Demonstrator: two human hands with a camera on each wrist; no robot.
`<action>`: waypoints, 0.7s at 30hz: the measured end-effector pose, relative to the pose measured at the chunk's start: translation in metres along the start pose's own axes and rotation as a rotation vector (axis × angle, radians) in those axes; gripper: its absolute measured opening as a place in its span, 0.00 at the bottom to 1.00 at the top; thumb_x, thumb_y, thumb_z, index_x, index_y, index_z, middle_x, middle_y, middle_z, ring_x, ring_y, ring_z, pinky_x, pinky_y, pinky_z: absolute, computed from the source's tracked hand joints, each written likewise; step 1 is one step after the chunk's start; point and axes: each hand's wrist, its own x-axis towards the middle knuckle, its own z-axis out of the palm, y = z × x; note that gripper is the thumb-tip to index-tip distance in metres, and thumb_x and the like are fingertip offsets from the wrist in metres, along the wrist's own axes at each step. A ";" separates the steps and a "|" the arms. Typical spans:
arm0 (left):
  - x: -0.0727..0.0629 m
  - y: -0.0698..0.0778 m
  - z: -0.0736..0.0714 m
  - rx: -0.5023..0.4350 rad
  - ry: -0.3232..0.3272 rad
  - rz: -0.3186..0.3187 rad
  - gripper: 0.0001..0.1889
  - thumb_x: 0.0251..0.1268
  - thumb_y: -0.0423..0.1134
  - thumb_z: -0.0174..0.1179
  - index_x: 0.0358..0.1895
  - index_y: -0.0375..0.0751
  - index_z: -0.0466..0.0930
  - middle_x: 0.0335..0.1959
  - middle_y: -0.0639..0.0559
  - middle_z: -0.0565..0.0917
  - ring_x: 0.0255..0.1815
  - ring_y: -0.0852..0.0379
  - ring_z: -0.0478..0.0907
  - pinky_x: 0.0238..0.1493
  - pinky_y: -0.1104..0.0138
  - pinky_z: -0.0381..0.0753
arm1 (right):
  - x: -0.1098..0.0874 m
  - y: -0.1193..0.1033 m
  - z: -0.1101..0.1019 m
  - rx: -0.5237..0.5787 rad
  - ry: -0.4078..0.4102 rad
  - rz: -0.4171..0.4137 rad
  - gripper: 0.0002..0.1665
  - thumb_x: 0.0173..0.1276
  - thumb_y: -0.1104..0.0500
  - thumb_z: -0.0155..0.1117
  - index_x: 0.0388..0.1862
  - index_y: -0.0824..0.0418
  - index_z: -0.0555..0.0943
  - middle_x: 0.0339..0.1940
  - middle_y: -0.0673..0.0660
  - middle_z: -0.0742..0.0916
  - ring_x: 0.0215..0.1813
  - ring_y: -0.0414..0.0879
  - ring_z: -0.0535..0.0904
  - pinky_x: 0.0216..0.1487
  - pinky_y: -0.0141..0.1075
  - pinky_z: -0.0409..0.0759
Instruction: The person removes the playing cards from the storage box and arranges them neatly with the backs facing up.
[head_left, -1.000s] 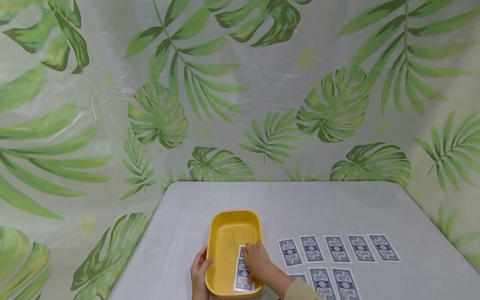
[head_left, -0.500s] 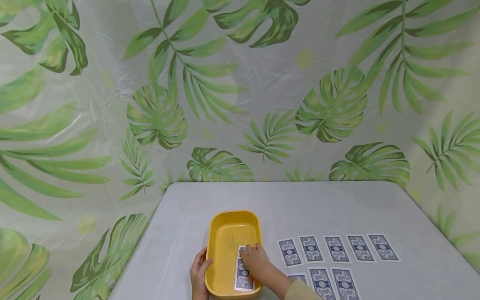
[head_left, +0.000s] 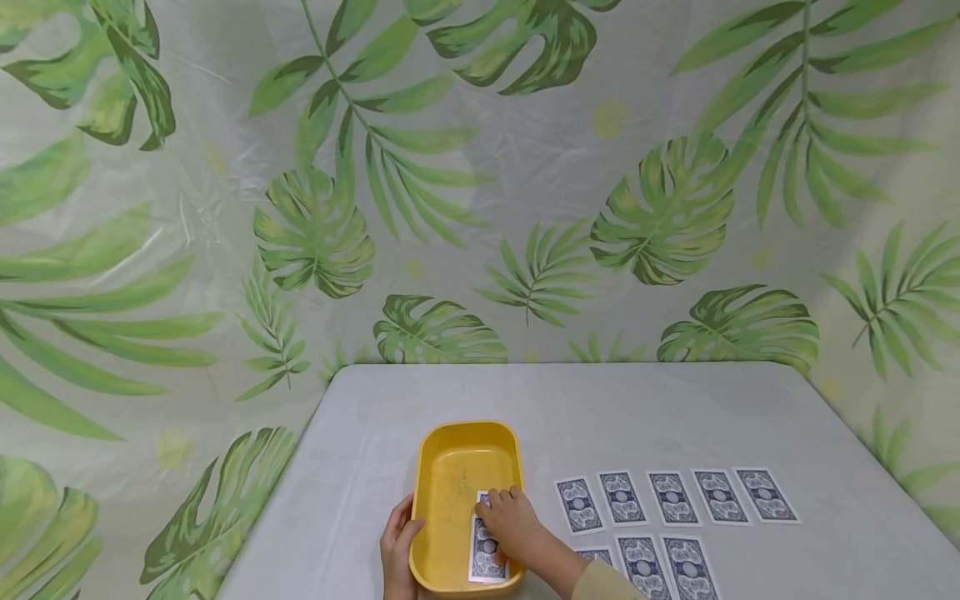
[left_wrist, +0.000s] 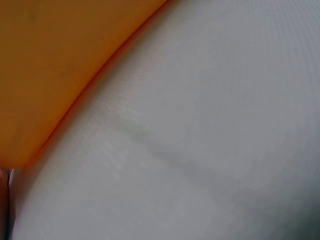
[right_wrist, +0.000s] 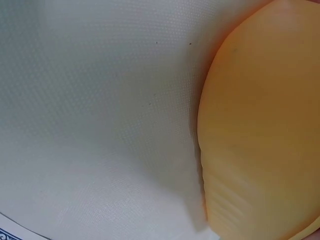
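A yellow plastic tray [head_left: 471,422] sits on the white table in the head view. My left hand [head_left: 399,550] grips its left wall, thumb at the rim. Inside, along the right side, lie blue-backed playing cards [head_left: 483,567], face down and partly overlapping. My right hand [head_left: 513,527] reaches over the tray's right rim and holds a card, its fingers curled over the upper part and the thumb low near the right edge. The hand covers part of the cards. The left wrist view catches the tray's outer wall [left_wrist: 55,65], as does the right wrist view, where the wall [right_wrist: 260,120] fills the right side.
Right of the tray, face-down playing cards [head_left: 673,500] lie in two rows on the table [head_left: 600,417]. One nearer card [head_left: 596,553] is partly hidden by the right forearm. A leaf-patterned sheet [head_left: 540,167] hangs behind the table.
My right hand's fingertips have shifted slightly left over the cards in the tray. The left hand, the tray and the cards on the table stay in place.
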 end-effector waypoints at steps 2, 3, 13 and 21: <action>0.000 0.000 0.000 -0.001 -0.003 -0.004 0.24 0.60 0.31 0.50 0.62 0.31 0.64 0.64 0.40 0.67 0.50 0.71 0.73 0.49 0.78 0.73 | 0.000 0.000 0.000 0.012 -0.010 0.004 0.44 0.23 0.33 0.70 0.46 0.44 0.74 0.29 0.47 0.74 0.31 0.40 0.70 0.36 0.31 0.65; 0.000 0.000 0.000 -0.004 -0.004 -0.004 0.24 0.60 0.31 0.50 0.62 0.31 0.64 0.65 0.40 0.67 0.50 0.71 0.73 0.49 0.78 0.73 | 0.000 0.000 0.000 0.016 -0.014 0.006 0.44 0.22 0.33 0.70 0.46 0.44 0.74 0.29 0.47 0.74 0.31 0.40 0.70 0.36 0.30 0.64; -0.001 0.002 0.001 -0.008 -0.008 0.014 0.24 0.60 0.31 0.49 0.62 0.31 0.64 0.64 0.40 0.67 0.50 0.71 0.73 0.49 0.78 0.73 | 0.003 0.001 -0.002 0.038 -0.064 -0.001 0.46 0.25 0.32 0.69 0.50 0.43 0.72 0.32 0.48 0.76 0.35 0.39 0.69 0.38 0.31 0.65; -0.001 0.001 0.000 0.001 -0.010 0.009 0.24 0.61 0.31 0.49 0.62 0.31 0.64 0.65 0.39 0.67 0.50 0.72 0.72 0.49 0.78 0.73 | 0.000 0.003 -0.003 0.077 -0.057 -0.033 0.46 0.26 0.31 0.68 0.52 0.39 0.71 0.35 0.49 0.73 0.32 0.40 0.68 0.33 0.30 0.63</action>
